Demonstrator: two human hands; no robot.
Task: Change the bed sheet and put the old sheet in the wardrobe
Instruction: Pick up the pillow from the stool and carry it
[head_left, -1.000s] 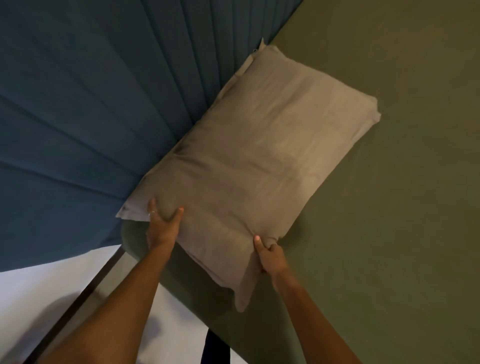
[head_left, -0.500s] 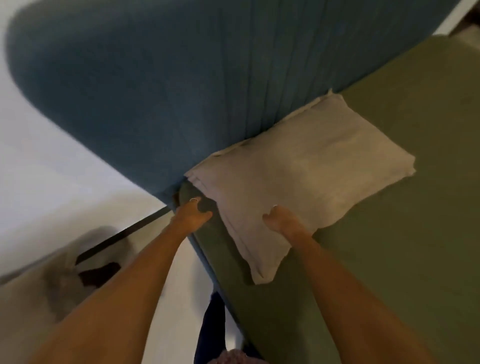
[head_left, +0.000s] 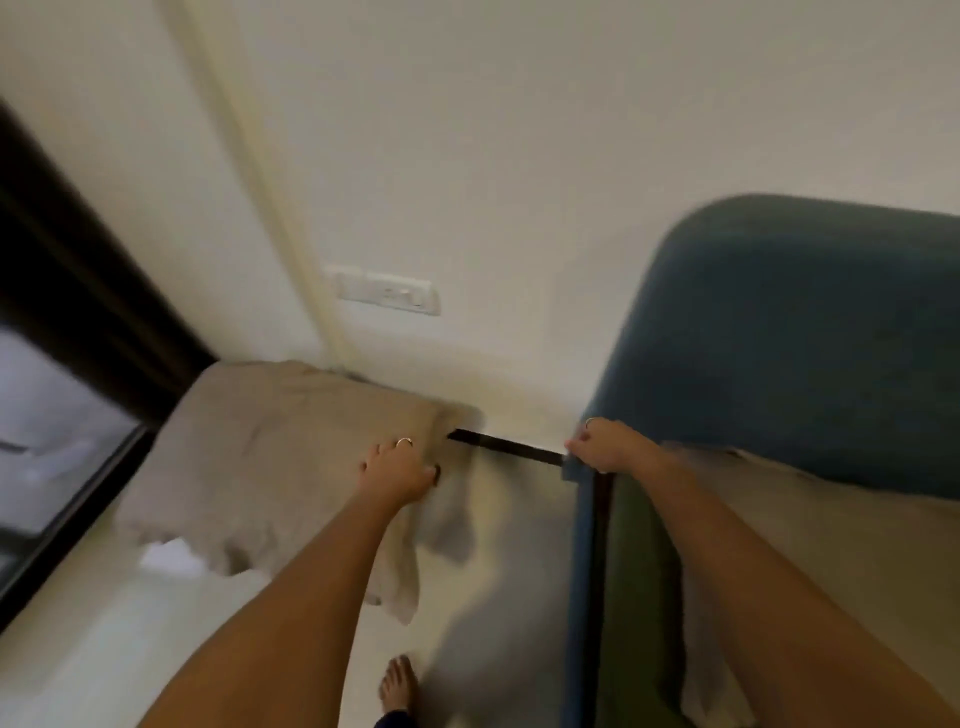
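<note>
Cloth is what we are handling: a soft beige pillow (head_left: 270, 457) lying on the pale floor at far left, against the wall. Our left hand (head_left: 400, 470) rests on its right edge, fingers curled into the fabric. Our right hand (head_left: 597, 447) grips the corner of the blue padded bed frame (head_left: 582, 545), fingers closed around it. Light and floppy, the pillow should lift best when pinched at a corner.
</note>
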